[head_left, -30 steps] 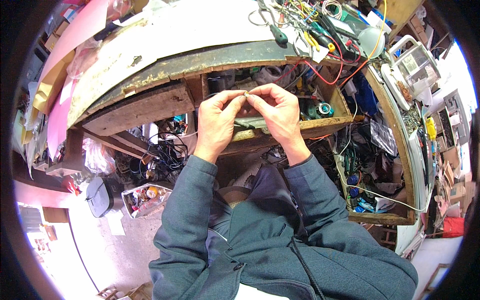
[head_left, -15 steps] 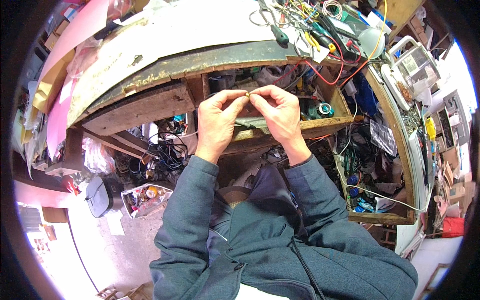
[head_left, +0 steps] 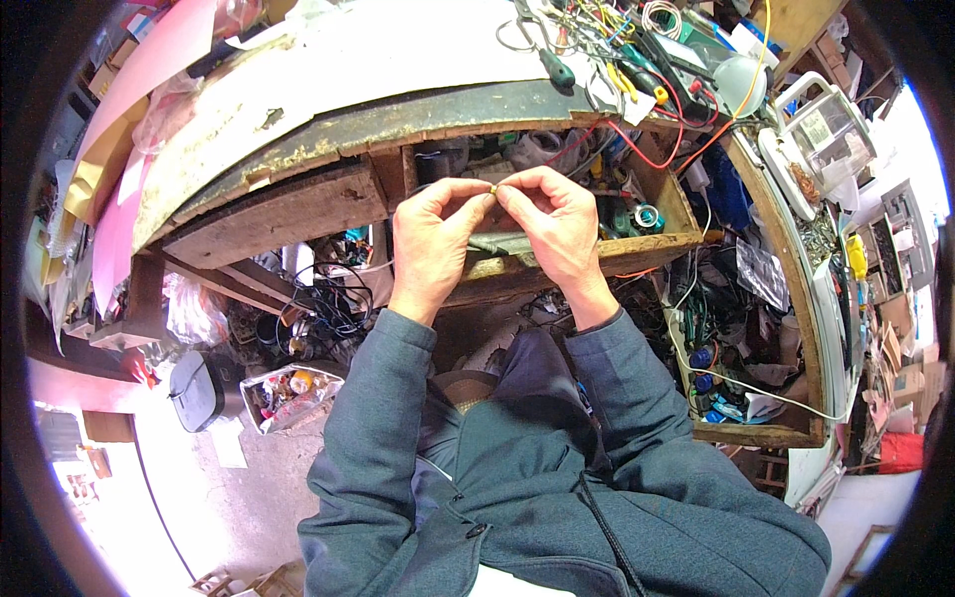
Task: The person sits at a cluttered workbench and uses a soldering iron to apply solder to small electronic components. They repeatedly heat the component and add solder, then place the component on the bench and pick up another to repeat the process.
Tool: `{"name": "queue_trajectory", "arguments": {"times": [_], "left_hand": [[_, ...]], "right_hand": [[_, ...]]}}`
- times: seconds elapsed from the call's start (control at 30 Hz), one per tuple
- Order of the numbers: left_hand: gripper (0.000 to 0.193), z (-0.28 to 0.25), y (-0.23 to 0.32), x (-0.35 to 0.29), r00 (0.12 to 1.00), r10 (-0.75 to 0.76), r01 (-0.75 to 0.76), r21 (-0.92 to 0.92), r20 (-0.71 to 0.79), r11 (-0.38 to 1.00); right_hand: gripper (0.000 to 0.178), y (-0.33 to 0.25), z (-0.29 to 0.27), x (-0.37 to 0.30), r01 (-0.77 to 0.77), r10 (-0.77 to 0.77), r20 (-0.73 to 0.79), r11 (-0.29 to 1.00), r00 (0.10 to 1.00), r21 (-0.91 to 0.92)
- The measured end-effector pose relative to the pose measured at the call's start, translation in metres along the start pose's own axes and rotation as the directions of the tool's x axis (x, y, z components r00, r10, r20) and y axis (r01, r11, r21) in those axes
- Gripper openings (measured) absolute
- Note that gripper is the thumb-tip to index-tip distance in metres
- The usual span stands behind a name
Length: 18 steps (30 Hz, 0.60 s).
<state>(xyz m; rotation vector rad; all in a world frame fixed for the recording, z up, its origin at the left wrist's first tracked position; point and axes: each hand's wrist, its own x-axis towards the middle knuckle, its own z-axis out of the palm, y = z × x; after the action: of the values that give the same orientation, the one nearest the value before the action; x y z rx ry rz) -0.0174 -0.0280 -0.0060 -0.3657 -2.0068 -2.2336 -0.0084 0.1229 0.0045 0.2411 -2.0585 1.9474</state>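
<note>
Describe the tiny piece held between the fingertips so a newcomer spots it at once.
Find the workbench, then the open wooden drawer below its edge. Above that drawer, the left hand and right hand meet, pinching the tiny piece between them. Its gold colour sets it apart from the darker clutter behind.

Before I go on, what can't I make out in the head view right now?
All in the head view:
- Small yellowish piece: tiny and mostly covered by the fingertips of the left hand and right hand; its kind and shape are unclear.
- Open drawer: both hands hide part of its contents.
- White sheet: cut off by the top edge, its surface washed out by glare.
</note>
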Motion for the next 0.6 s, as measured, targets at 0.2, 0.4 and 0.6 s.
{"name": "queue_trajectory", "arguments": {"times": [0.2, 0.4, 0.6], "left_hand": [[0.015, -0.0005, -0.0036, 0.0007, 1.000, 0.016, -0.016, 0.015, -0.001, 1.000], [0.015, -0.0006, -0.0019, 0.0003, 1.000, -0.014, 0.014, 0.008, 0.008, 1.000], [0.015, 0.0001, 0.0016, 0.0002, 1.000, -0.021, 0.021, 0.012, 0.014, 1.000]], "right_hand": [[0.007, 0.0015, 0.0002, 0.0004, -0.002, 0.001, 0.003, 1.000, 1.000, 0.022], [0.008, 0.0018, -0.0001, 0.0004, -0.015, 0.015, 0.018, 0.999, 1.000, 0.036], [0.008, 0.0034, -0.0010, 0.0004, -0.011, 0.009, 0.039, 0.999, 0.999, 0.051]]}}
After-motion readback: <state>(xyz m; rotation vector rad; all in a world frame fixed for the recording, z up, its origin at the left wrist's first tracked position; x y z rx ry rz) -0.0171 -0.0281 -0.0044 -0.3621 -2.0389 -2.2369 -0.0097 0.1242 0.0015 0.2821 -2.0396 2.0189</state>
